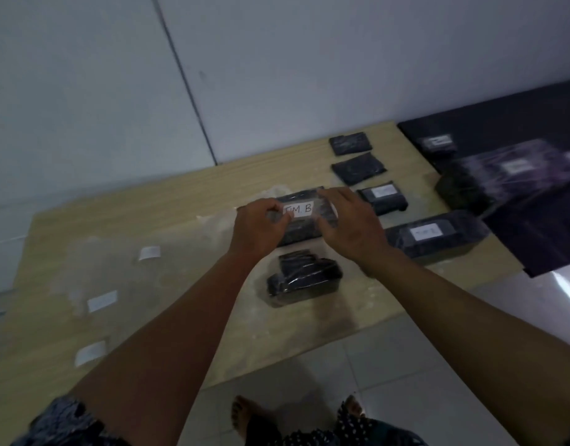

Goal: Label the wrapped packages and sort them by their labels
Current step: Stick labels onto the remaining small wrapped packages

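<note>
At frame centre, both hands (pixel 306 220) pressed a label (pixel 299 209) onto a package (pixel 322 209); sorting it seemed next.

Black wrapped package (pixel 304 220), white label (pixel 299 209)

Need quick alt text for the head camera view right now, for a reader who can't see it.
Both hands, left hand and right hand, press a white label onto a black wrapped package on a wooden table. More black packages lie nearby, some labelled, and spare labels wait at the left.
</note>
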Action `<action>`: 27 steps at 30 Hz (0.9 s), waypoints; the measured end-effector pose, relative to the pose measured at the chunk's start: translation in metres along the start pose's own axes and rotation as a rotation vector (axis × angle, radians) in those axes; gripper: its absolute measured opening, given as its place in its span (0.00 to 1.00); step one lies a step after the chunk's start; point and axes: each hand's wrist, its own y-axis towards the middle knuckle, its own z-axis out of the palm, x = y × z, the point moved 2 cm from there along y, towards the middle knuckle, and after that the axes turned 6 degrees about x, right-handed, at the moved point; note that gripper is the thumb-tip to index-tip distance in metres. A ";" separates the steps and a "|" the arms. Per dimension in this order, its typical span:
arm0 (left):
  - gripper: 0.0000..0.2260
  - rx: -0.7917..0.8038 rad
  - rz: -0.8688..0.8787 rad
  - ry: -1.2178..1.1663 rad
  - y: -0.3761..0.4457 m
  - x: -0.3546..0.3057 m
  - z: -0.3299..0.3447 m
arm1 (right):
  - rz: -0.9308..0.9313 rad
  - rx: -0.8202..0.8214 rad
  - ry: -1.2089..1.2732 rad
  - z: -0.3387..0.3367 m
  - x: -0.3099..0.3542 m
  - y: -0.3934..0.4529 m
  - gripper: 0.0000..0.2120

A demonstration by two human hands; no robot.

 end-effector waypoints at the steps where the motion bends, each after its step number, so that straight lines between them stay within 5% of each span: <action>1: 0.07 -0.005 -0.008 0.010 0.004 -0.010 0.008 | 0.002 -0.002 0.002 -0.009 -0.010 -0.001 0.23; 12: 0.09 0.005 -0.002 -0.014 0.048 -0.105 0.088 | 0.074 0.007 -0.032 -0.079 -0.124 0.009 0.24; 27: 0.08 0.032 -0.154 -0.056 0.157 -0.101 0.157 | 0.197 0.071 0.080 -0.079 -0.210 0.093 0.24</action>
